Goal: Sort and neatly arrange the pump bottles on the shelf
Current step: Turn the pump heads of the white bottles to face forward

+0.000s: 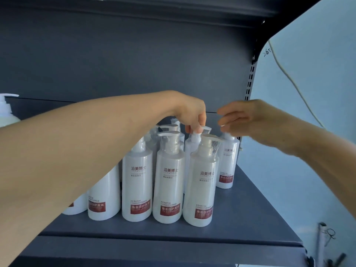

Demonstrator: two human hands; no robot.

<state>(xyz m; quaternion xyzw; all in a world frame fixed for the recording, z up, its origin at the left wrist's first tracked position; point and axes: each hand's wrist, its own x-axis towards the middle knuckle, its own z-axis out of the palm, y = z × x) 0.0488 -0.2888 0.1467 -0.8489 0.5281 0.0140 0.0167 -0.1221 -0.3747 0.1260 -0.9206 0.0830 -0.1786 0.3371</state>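
Head view: my left hand reaches across a cluster of white pump bottles on the dark grey shelf, fingers curled down and pinching the pump head of a second-row bottle. That bottle stands just behind the front-right bottle, which I take as my landmark: upright, near the shelf's front edge, red label low on its body, pump wrapped in clear film.

Left of the landmark, touching or nearly so, stands another front-row bottle; left again a third, then a fourth partly hidden by my left forearm. More pump heads show behind these; exact count unclear.

Right of the landmark and further back, a lone bottle stands apart from the cluster, near the shelf's right upright.

My right hand hovers above that lone bottle, fingers straight and loosely spread, blurred, holding nothing; whether it touches the pump I cannot tell.

Far left of the landmark, a larger pump bottle shows at the frame edge.
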